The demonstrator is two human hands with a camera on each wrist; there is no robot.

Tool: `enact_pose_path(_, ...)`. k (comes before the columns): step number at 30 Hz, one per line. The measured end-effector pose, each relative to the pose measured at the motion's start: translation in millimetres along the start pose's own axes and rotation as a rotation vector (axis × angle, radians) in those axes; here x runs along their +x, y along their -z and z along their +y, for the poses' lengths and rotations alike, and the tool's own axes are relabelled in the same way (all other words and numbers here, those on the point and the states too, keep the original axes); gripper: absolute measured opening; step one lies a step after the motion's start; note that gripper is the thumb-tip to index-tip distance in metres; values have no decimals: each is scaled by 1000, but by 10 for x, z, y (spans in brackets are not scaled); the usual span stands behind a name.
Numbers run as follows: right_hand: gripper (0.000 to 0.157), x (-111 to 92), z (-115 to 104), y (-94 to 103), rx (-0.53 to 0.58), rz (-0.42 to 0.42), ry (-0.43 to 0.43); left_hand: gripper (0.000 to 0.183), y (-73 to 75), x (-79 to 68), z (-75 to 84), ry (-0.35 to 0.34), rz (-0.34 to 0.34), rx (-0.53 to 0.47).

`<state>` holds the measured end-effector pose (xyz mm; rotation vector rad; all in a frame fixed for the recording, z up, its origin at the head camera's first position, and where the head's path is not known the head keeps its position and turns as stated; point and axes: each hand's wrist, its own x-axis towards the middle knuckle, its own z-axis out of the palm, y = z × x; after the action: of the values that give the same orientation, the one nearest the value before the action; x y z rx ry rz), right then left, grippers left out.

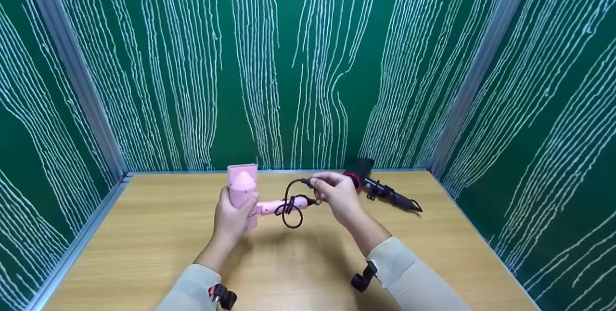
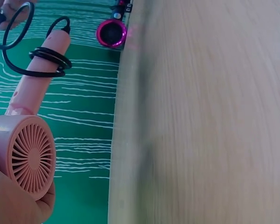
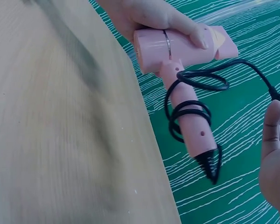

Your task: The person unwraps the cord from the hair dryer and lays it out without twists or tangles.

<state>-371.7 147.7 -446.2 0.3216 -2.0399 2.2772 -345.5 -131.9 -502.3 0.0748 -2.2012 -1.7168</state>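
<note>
A pink hair dryer (image 1: 243, 190) is held up over the table, my left hand (image 1: 232, 217) gripping it round the barrel. Its flat nozzle points away from me, and its handle (image 3: 190, 112) reaches toward the right. The slotted round rear grille (image 2: 33, 158) shows in the left wrist view. A black power cord (image 3: 192, 112) is looped round the handle, with a loose loop hanging below it. My right hand (image 1: 339, 195) pinches the plug end (image 1: 306, 182) of this cord between thumb and fingers, right of the handle. The plug's prongs are hidden by the fingers.
Behind my right hand, a black hair dryer with a red ring (image 1: 360, 174) and a black styling tool (image 1: 392, 196) lie at the table's back right. The wooden table (image 1: 159, 234) is bordered by green, white-streaked walls (image 1: 298, 60) with metal posts.
</note>
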Motion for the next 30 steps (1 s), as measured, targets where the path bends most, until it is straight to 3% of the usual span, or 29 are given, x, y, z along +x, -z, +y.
enact_pose_path(7,9,-62,91,12,3,3,-62,70,2,5,27,-4,16,-15)
enact_pose_path(15,12,-142,219,45,-16,-63,-133,72,21,19,44,1,22,-32)
enact_pose_path(23,16,-179,376,94,-28,-80,-164,65,1,-5,87,-22,25,-80)
enact_pose_path(30,15,-197,477,154,-38,-95,-203,65,-13,-25,124,4,7,-109)
